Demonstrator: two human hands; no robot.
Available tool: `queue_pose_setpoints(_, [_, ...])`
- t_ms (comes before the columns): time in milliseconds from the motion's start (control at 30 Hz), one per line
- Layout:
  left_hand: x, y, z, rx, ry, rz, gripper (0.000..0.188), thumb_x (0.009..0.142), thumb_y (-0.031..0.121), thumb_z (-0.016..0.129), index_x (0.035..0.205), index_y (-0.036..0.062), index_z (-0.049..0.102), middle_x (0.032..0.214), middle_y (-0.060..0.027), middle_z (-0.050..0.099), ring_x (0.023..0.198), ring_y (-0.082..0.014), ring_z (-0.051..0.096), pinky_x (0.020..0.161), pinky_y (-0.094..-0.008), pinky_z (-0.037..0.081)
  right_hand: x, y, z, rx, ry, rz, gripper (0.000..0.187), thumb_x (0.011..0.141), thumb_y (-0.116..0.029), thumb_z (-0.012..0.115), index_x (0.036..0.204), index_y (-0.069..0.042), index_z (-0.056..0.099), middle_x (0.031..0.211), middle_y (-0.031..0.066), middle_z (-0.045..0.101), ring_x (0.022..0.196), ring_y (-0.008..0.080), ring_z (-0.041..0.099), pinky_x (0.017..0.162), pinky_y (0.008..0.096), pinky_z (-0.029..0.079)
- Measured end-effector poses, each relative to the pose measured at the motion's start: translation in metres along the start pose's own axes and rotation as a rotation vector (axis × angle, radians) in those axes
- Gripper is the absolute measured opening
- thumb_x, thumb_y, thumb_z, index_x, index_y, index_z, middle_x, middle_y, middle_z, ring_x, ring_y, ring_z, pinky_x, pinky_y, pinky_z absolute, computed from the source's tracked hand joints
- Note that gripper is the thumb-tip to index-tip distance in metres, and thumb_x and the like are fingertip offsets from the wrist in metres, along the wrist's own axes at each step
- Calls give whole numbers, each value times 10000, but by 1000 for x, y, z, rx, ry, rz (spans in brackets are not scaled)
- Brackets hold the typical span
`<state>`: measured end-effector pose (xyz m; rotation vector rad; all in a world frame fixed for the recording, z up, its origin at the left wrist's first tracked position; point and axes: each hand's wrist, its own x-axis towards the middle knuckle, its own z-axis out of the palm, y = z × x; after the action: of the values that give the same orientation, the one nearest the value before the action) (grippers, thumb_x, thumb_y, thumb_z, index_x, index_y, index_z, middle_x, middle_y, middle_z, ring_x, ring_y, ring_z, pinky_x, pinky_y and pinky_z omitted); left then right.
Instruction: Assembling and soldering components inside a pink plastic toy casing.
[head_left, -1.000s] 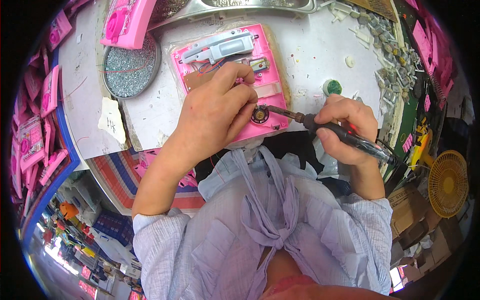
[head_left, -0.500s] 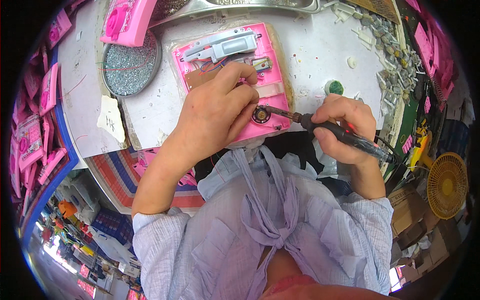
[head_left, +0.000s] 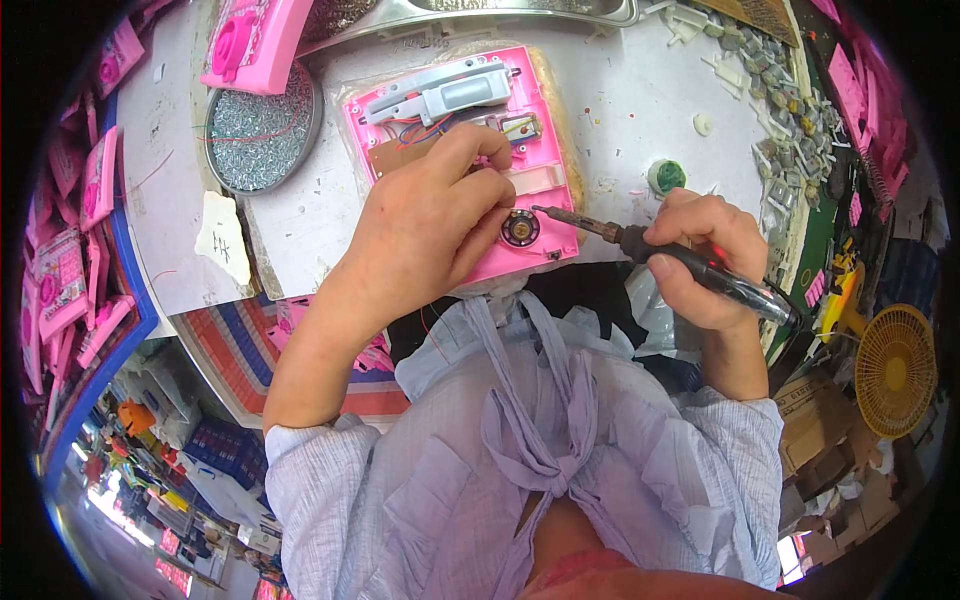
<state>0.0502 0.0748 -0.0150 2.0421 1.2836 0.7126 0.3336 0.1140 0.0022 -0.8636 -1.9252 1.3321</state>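
1. Black-handled soldering iron (head_left: 634,243) is clenched in the right hand (head_left: 708,255), thumb and fingers around the handle. Handle sits right of the pink housing (head_left: 495,263); tip reaches over it, just beside the speaker (head_left: 520,229). Can't tell if they touch.
2. Left hand (head_left: 430,215) is over the pink housing's left part, thumb and fingertips bunched. Can't tell whether that grip has anything in it; the fingers cover the spot.
3. Handling, my read: iron light and stiff. Take it by the handle only, metal end probably hot. Housing likely light, rigid, a bit slick plastic; hold the outer rim. Speaker probably fragile at its middle, so edges only.
4. Count inside the pink housing: one speaker at the near end, one grey-blue unit (head_left: 468,95) at the far end, one pale strip (head_left: 540,180) between them, one brown board (head_left: 395,158) on the left, partly hidden.
5. Left of the pink housing on the table (head_left: 610,90): one round dish (head_left: 317,130) of screws (head_left: 258,145), too many to count; one paper scrap (head_left: 222,240).
6. Right of the pink housing: one green-topped pot (head_left: 666,177), one round white piece (head_left: 703,124).
7. Well right of the pink housing: one yellow fan (head_left: 895,370).
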Motion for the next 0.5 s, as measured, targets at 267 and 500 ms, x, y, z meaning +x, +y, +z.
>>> queue_pose_setpoints(267, [-1, 1, 0, -14, 1, 4, 220, 746, -16, 771, 939, 54, 690, 1088, -84, 609, 823, -233, 636, 712, -334, 523, -2, 2, -4, 16, 17, -43, 206, 744, -64, 767, 928, -18, 687, 711, 58, 636, 523, 130, 549, 506, 262, 397])
queue_pose_setpoints(500, [-1, 0, 4, 55, -1, 50, 263, 710, -6, 795, 945, 68, 703, 1095, -77, 615, 802, -226, 626, 674, -341, 517, -2, 2, -1, -28, -21, -59, 222, 733, -60, 772, 939, -33, 693, 707, 60, 633, 525, 133, 544, 510, 273, 398])
